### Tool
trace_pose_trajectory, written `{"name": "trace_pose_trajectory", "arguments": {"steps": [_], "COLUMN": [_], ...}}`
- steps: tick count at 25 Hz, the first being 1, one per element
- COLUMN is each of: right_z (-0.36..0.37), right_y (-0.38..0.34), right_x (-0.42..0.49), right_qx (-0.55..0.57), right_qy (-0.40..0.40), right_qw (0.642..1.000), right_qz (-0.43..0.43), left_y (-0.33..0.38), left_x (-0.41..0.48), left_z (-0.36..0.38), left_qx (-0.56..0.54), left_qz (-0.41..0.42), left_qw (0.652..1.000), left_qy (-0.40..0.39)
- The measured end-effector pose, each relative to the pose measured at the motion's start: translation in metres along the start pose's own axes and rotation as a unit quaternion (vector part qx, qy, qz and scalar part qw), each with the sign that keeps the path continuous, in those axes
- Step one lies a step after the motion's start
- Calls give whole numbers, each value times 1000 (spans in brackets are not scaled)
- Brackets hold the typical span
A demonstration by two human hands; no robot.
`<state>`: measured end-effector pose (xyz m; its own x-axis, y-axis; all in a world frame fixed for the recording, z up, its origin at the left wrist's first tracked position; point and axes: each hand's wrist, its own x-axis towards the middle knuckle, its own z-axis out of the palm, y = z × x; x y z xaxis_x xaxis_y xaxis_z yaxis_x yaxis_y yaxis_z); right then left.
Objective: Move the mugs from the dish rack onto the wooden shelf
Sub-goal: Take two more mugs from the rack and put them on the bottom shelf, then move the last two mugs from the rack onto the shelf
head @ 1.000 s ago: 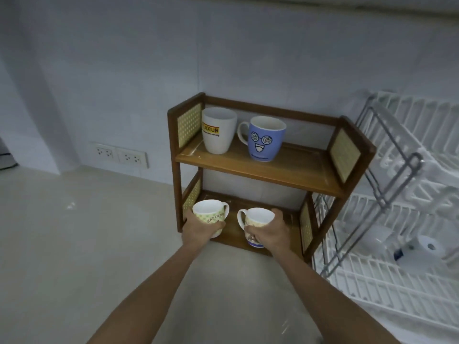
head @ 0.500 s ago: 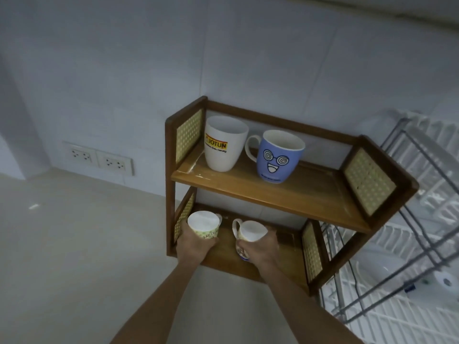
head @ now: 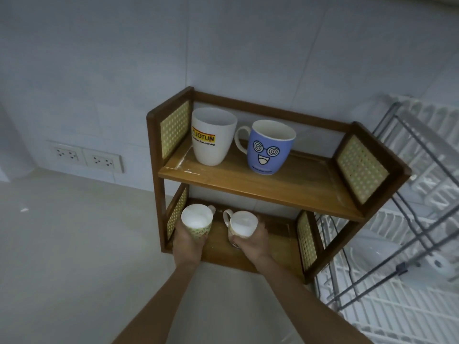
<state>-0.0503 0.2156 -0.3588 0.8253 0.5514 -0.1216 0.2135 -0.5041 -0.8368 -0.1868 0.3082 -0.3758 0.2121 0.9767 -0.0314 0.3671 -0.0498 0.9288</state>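
Note:
A two-tier wooden shelf (head: 278, 188) stands against the wall. Its upper board carries a white JOTUN mug (head: 212, 137) and a blue mug with a cartoon face (head: 269, 147). My left hand (head: 187, 240) grips a small green-patterned mug (head: 197, 220) at the left of the lower board. My right hand (head: 252, 240) grips a second small patterned mug (head: 242, 224) just to its right. Both small mugs are upright; whether they rest on the board is hidden by my hands. The white dish rack (head: 402, 269) is at the right.
A pale countertop (head: 74, 256) spreads to the left and front of the shelf. Two wall sockets (head: 85, 157) sit low on the tiled wall at the left. The rack's grey metal frame (head: 422, 219) leans close to the shelf's right side, with something white (head: 444, 265) lying in it.
Both hands have pushed the two small mugs deeper onto the lower board. The view has tilted, so the shelf looks nearer and the rack sits further right.

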Motion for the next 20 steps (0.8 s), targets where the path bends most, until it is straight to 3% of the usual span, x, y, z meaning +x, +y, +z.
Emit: {"name": "trace_pose_trajectory", "arguments": {"steps": [2, 5, 10, 15, 20], "right_z": [-7, -30, -108, -209, -290], "right_y": [-1, 1, 33, 74, 120], "right_x": [-20, -71, -164, -187, -147], "right_qx": [12, -10, 80, 72, 9], "right_qy": [-12, -11, 36, 152, 183], "right_qw": [1000, 998, 987, 970, 968], "right_qz": [-26, -60, -137, -178, -169], "left_y": [6, 16, 42, 87, 108], "left_x": [-20, -68, -152, -210, -271], "left_z": [-4, -6, -3, 12, 58], "left_qx": [-43, -60, -66, -51, -9], "left_qz": [6, 12, 182, 387, 567], "left_qw": [999, 998, 972, 902, 785], "left_qy": [13, -25, -134, -183, -250]}}
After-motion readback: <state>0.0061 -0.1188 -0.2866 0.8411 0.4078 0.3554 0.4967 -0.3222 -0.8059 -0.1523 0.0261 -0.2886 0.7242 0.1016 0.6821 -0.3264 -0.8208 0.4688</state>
